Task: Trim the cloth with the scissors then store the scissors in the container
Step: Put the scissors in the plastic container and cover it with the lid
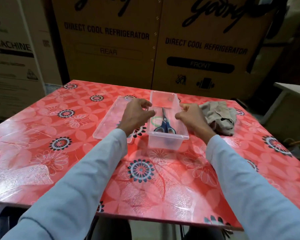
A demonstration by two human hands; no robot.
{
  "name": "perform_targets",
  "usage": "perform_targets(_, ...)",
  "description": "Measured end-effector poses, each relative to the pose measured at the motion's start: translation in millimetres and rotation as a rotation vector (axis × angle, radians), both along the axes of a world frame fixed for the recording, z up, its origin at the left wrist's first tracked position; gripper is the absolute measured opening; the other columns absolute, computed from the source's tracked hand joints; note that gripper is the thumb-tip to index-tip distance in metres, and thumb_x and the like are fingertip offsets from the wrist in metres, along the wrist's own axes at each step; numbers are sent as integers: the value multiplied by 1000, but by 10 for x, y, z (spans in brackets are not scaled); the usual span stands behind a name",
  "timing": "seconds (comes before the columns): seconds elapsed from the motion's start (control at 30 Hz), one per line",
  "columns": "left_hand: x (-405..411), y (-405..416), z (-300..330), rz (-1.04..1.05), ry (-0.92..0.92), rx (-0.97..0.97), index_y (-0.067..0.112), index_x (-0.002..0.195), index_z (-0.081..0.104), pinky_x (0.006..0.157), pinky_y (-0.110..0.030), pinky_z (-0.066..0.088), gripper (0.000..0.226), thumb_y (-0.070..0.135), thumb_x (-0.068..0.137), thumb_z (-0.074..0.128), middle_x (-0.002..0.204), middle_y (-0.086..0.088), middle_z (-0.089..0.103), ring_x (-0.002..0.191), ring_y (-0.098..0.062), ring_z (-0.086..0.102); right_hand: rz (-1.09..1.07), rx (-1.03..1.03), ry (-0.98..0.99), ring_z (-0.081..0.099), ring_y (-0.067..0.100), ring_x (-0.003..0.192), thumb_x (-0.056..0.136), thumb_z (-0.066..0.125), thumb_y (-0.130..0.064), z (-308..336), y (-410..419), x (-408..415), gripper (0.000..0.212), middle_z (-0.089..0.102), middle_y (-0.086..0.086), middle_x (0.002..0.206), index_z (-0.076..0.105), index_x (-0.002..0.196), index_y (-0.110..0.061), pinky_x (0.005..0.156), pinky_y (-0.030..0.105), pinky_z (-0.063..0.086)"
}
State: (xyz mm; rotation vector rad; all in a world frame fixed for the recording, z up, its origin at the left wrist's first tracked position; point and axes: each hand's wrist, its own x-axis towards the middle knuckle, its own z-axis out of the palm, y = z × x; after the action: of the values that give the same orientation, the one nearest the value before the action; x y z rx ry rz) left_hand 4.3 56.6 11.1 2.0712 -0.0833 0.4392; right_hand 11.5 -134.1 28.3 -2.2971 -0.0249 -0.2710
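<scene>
On the red floral tablecloth (62, 163), near the centre of the table, stands a clear plastic container (168, 141), its long axis running from six o'clock toward twelve. Inside it lie the scissors (164, 124), blades shut and pointing to twelve o'clock, dark blue-and-grey handles resting at the six o'clock end on the container floor. The person's left hand (137, 115) sits at the container's nine o'clock wall, fingers curled loosely and slightly apart, tips at or just over the rim; whether they actually press the plastic I cannot tell. The right hand (190, 118) mirrors it at the three o'clock wall, fingers bent and thumb near the rim, holding nothing that shows. Both arms wear pale blue sleeves (80, 184). Just beside the container at nine o'clock, a clear lid (109, 118) lies flat, partly under the left wrist. At three o'clock, beyond the right hand, the beige cloth (218, 116) sits crumpled in a heap. Behind the table, at twelve o'clock, stand cardboard refrigerator boxes (111, 49).
</scene>
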Motion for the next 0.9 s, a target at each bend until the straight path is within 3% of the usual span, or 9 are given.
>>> perform_targets(0.07, 0, 58, 24, -50, 34, -78, 4, 110, 69, 63, -33, 61, 33, 24, 85, 74, 103, -8, 70, 84, -22, 70, -8, -171, -42, 69, 35, 87, 79, 68, -18, 191, 79, -107, 14, 72, 7, 81, 72, 88, -8, 64, 33, 50)
perform_targets(0.2, 32, 352, 111, -25, 57, -110, 10, 90, 72, 62, -35, 57, 12, 22, 87, 72, 82, -8, 72, 73, -20, 68, 91, -215, -228, 63, 23, 91, 89, 64, -26, 473, 435, -250, 30, 68, 3, 99, 70, 114, -12, 72, 26, 49)
perform_targets(0.27, 35, 519, 149, 99, -2, 76, 13, 82, 72, 58, -36, 51, 9, 22, 85, 73, 74, -8, 71, 65, -21, 64, 206, -109, -244, 64, 22, 97, 93, 63, -32, 488, 740, -348, 25, 71, 3, 104, 71, 111, -17, 81, 28, 50)
perform_targets(0.4, -83, 755, 156, 361, 50, 524, 8, 68, 65, 59, -32, 37, 13, 13, 79, 60, 67, -13, 59, 69, -36, 60, 291, 54, -82, 61, 28, 81, 95, 58, -34, 262, 1316, -504, 27, 63, 5, 80, 58, 75, -16, 69, 34, 42)
perform_targets(0.53, -162, 894, 31, 421, 173, 663, 3, 76, 68, 61, -35, 39, 12, 11, 77, 59, 75, -19, 60, 76, -41, 60, 303, 23, 81, 59, 39, 118, 96, 53, -30, 20, 1554, -479, 37, 65, 21, 129, 61, 121, -4, 87, 38, 45)
perform_targets(0.63, -181, 960, -75, 430, 240, 676, 3, 82, 66, 67, -37, 42, 16, 16, 81, 58, 90, -23, 65, 88, -44, 63, 280, 12, 142, 59, 40, 118, 96, 53, -26, -49, 1633, -455, 36, 64, 23, 128, 59, 121, -2, 83, 36, 43)
perform_targets(0.73, -163, 1014, -125, 370, 265, 538, 10, 87, 73, 66, -35, 45, 14, 13, 78, 62, 88, -21, 69, 84, -40, 65, 269, 21, 209, 59, 40, 118, 98, 51, -29, -107, 1674, -443, 37, 63, 23, 129, 59, 120, -1, 85, 36, 44)
perform_targets(0.83, -125, 1075, -103, 232, 295, 55, 8, 94, 75, 57, -31, 47, 22, 0, 80, 60, 73, -26, 66, 53, -27, 59, 237, 67, 255, 62, 40, 117, 98, 51, -43, -180, 1685, -402, 49, 66, 22, 127, 60, 123, -2, 94, 39, 51)
perform_targets(0.9, -154, 1068, -49, 184, 326, -237, 5, 90, 70, 43, -20, 46, 19, -6, 85, 56, 57, -12, 62, 38, -13, 52, 212, 138, 250, 66, 38, 112, 94, 52, -59, -187, 1677, -384, 61, 70, 18, 121, 60, 118, -4, 92, 41, 54)
